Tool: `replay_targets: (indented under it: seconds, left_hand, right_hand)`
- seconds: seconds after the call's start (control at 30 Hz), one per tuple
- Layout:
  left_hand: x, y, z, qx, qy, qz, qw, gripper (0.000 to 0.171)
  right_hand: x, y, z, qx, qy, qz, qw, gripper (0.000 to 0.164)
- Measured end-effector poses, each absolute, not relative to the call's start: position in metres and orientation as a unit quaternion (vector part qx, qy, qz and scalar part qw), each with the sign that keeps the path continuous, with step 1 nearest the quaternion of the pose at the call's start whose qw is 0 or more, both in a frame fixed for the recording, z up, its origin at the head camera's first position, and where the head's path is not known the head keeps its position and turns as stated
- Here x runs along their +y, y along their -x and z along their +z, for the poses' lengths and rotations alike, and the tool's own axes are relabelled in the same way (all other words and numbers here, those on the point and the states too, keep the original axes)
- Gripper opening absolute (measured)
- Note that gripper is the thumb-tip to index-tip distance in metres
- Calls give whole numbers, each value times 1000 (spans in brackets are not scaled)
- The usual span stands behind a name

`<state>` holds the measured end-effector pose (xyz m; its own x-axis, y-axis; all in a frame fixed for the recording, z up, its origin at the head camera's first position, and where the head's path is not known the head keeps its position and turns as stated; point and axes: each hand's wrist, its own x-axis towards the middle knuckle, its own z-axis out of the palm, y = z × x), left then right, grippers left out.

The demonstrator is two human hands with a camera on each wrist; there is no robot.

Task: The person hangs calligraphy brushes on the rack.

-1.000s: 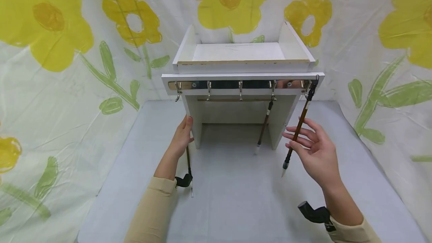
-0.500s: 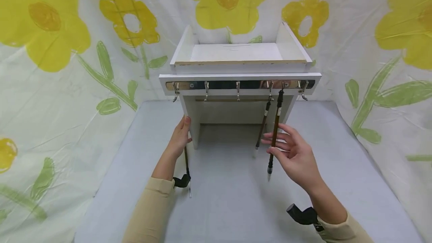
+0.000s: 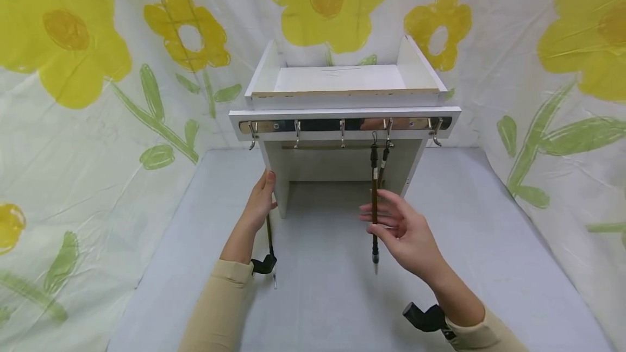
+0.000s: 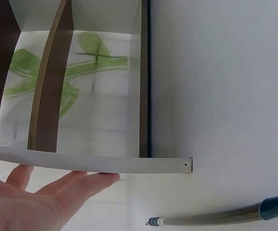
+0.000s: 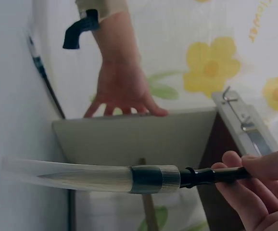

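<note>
In the head view my right hand point(image 3: 408, 235) pinches the handle of a brown calligraphy brush point(image 3: 375, 181) between thumb and fingertips. The brush stands nearly upright, its hanging loop just left of the fourth hook on a metal hook strip point(image 3: 320, 125). Up close in the right wrist view, a clear sleeve point(image 5: 67, 175) covers its bristles. A second brush point(image 3: 383, 163) hangs from the fourth hook, partly behind the held one. My left hand point(image 3: 259, 200) rests against the white rack's left side panel point(image 3: 275, 170), its fingers stretched along it in the left wrist view.
A third brush point(image 3: 270, 235) shows beside my left wrist, above the white tabletop point(image 3: 323, 297). An open-topped shelf point(image 3: 342, 76) forms the rack's upper part. Behind stands a flower-printed cloth point(image 3: 195, 102). Brown dividers point(image 4: 52, 91) run inside the rack.
My right hand has carried the brush leftward, from the rightmost hook past the fourth one, and the brush has swung from slanted to nearly upright. My left hand has stayed on the panel.
</note>
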<state>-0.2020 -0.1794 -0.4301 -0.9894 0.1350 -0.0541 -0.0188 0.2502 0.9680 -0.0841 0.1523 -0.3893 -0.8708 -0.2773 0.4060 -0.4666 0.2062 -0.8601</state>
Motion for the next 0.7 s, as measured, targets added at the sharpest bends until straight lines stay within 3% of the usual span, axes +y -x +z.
replay_targets:
  seconds: [0.2, 0.47, 0.7]
  left_hand:
    - [-175, 192, -415, 788, -39, 611, 67, 66]
    - [-183, 210, -446, 784, -31, 617, 60, 64]
    - [-181, 208, -448, 788, -29, 613, 46, 74]
  right_hand:
    - [141, 82, -398, -764, -249, 593, 47, 67]
    - [133, 86, -408, -754, -261, 602, 15, 65]
    - [129, 95, -408, -754, -258, 604, 3, 64]
